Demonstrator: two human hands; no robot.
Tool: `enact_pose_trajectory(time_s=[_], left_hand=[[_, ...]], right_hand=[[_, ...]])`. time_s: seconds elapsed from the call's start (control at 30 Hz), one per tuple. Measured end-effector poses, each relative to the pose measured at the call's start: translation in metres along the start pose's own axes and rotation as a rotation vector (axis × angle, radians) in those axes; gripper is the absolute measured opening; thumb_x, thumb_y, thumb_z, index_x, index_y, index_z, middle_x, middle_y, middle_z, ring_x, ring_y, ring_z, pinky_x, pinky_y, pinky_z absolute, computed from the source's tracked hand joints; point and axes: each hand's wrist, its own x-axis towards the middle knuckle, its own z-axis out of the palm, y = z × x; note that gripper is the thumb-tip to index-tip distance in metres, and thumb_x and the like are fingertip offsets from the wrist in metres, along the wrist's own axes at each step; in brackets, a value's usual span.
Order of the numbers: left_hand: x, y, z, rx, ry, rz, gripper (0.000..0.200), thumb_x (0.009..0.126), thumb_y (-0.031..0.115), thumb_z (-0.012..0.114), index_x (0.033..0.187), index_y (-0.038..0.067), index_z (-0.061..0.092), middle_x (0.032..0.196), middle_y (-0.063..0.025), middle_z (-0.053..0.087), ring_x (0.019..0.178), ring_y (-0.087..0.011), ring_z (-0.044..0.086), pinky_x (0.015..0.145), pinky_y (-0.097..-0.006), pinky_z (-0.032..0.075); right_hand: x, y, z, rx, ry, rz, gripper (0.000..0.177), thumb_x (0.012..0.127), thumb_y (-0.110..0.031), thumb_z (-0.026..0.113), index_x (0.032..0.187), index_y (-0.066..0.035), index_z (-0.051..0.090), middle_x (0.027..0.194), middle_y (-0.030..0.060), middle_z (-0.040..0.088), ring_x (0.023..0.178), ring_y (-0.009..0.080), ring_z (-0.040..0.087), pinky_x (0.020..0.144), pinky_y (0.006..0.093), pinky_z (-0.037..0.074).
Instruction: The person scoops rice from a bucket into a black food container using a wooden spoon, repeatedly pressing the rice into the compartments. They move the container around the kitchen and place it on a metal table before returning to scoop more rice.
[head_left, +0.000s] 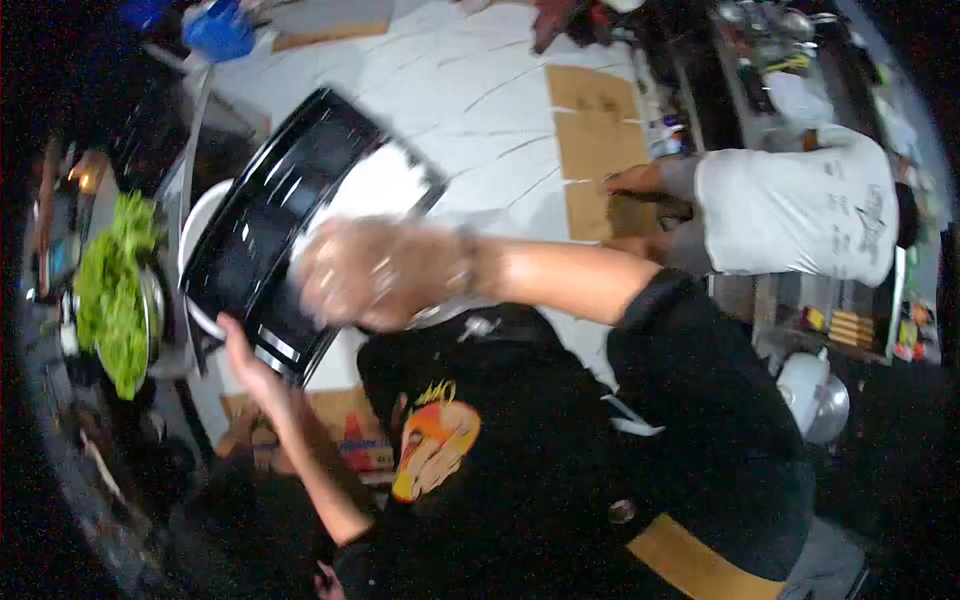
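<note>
Head view: clasps glossy black rectangular tray (270, 215) at its near short edge with left hand (250, 365) — long axis slanting away, beside green leafy vegetables (115, 290); blurred right hand (370, 275) over tray's middle — closure untellable.

The floor (470, 90) is white with big tiles. Flat brown cardboard pieces (595, 125) lie on it, and another cardboard sheet (330, 30) lies farther away
</note>
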Motion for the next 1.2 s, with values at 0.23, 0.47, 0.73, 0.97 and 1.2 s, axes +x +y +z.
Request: enact_pose_trajectory(time_s=[0.23,0.47,0.73,0.97,1.2], left_hand=[[-0.052,-0.021,0.020,-0.190,-0.121,0.066,0.048,0.090,0.039,0.046,0.111,-0.004,0.050,0.103,-0.0102,0.058,0.087,-0.0192,0.059,0.077,-0.0314,0.048],[-0.038,-0.014,0.005,-0.179,-0.108,0.048,0.046,0.090,0.039,0.047,0.106,-0.004,0.052,0.098,-0.0100,0.059,0.082,-0.0171,0.059,0.072,-0.0286,0.048],[0.000,-0.016,-0.118,0.247,0.010,0.301,0.037,0.093,0.035,0.044,0.090,0.001,0.057,0.082,0.0002,0.054,0.072,-0.0075,0.046,0.065,-0.0225,0.038],[-0.004,-0.009,-0.166,0.227,0.064,0.174,0.037,0.092,0.034,0.045,0.093,-0.001,0.056,0.086,-0.0005,0.055,0.077,-0.0088,0.048,0.071,-0.0233,0.040],[0.017,0.014,-0.148,0.046,0.121,0.067,0.040,0.091,0.037,0.047,0.099,-0.001,0.057,0.091,-0.0032,0.058,0.077,-0.0109,0.054,0.071,-0.0239,0.043]], right_hand=[[-0.082,-0.053,-0.084,-0.405,0.178,0.659,0.028,0.074,-0.012,0.053,0.101,-0.005,0.060,0.107,0.0104,0.058,0.100,0.0274,0.053,0.088,0.0386,0.042],[-0.072,-0.048,-0.055,-0.518,0.000,0.819,0.033,0.085,-0.024,0.050,0.112,-0.008,0.058,0.121,0.0073,0.053,0.119,0.0306,0.039,0.096,0.0403,0.032],[-0.003,-0.056,0.015,-0.375,-0.061,0.710,0.036,0.074,-0.013,0.055,0.109,-0.010,0.059,0.114,0.0076,0.057,0.112,0.0297,0.046,0.094,0.0408,0.036],[0.036,-0.069,0.060,-0.039,-0.245,0.700,0.036,0.068,-0.005,0.053,0.104,-0.004,0.058,0.103,0.0111,0.057,0.094,0.0288,0.053,0.082,0.0370,0.045],[0.067,-0.017,0.045,-0.129,-0.353,0.436,0.018,0.082,-0.014,0.053,0.096,-0.005,0.061,0.100,0.0118,0.060,0.097,0.0261,0.055,0.077,0.0346,0.048]])
